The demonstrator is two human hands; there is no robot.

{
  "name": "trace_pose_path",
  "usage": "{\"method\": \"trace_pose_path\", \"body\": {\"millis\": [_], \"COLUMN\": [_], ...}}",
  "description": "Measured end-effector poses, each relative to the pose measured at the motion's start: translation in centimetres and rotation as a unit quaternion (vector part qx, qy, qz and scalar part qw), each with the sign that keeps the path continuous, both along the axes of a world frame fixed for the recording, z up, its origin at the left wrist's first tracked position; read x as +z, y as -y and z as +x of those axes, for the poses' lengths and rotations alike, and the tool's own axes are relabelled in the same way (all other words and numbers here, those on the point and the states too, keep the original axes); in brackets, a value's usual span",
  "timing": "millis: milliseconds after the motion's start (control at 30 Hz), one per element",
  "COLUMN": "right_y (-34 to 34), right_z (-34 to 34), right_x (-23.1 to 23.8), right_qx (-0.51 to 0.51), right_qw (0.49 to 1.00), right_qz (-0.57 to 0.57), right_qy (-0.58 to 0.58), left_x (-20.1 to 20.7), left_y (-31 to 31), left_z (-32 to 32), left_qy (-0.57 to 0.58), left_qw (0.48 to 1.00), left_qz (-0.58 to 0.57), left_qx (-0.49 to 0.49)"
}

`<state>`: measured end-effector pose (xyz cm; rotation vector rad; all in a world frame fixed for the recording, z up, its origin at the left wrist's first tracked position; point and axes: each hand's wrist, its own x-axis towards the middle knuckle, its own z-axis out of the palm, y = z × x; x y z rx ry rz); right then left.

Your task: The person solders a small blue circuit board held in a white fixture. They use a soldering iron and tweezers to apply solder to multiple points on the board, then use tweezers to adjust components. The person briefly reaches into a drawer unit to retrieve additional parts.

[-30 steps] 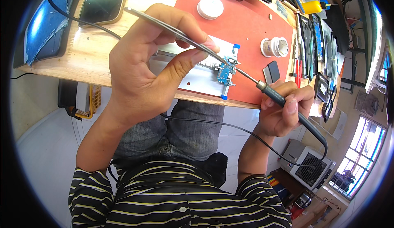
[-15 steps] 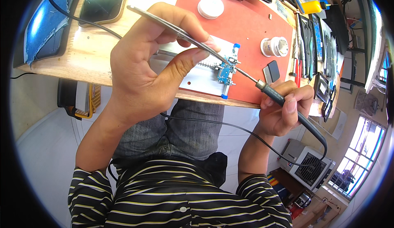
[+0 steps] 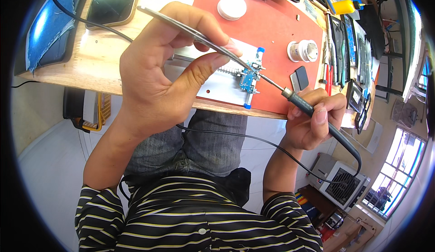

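Note:
Between the thumb and fingers of my left hand [image 3: 158, 82] is a pair of metal tweezers [image 3: 190, 30], its points angled down to the right. Closed around the dark handle of a soldering iron [image 3: 301, 104] is my right hand [image 3: 315, 120]. The iron's tip and the tweezer points come together at a small blue circuit board [image 3: 248, 80]. That board sits clamped in a metal holder [image 3: 226, 92] with blue end caps and a spring rod. My left hand hides part of the holder. Whether the tips touch the board I cannot tell.
A red mat [image 3: 281, 29] covers part of the wooden table [image 3: 90, 79]. On it stand a white round tub [image 3: 231, 7], a second small jar [image 3: 302, 51] and a dark flat block [image 3: 299, 78]. A phone [image 3: 113, 2] lies at the left; tools crowd the right. The iron's cable [image 3: 253, 137] loops across my lap.
Almost nothing differs. Both hands keep their hold and place at the board, and the whole view has shifted very slightly.

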<state>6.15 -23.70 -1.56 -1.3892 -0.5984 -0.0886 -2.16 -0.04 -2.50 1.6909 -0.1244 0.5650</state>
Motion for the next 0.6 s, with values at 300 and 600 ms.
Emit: {"method": "trace_pose_path", "body": {"millis": [300, 600], "right_y": [0.0, -0.04], "right_z": [0.05, -0.01], "right_x": [-0.03, 0.02], "right_qx": [0.004, -0.002], "right_qw": [1.0, 1.0], "right_qz": [0.005, -0.001], "right_qy": [0.002, 0.004], "left_x": [0.07, 0.22], "left_y": [0.06, -0.13], "left_z": [0.04, -0.08], "left_qy": [-0.002, -0.011], "left_qw": [1.0, 1.0], "left_qz": [-0.01, -0.008], "left_qx": [-0.005, -0.001]}}
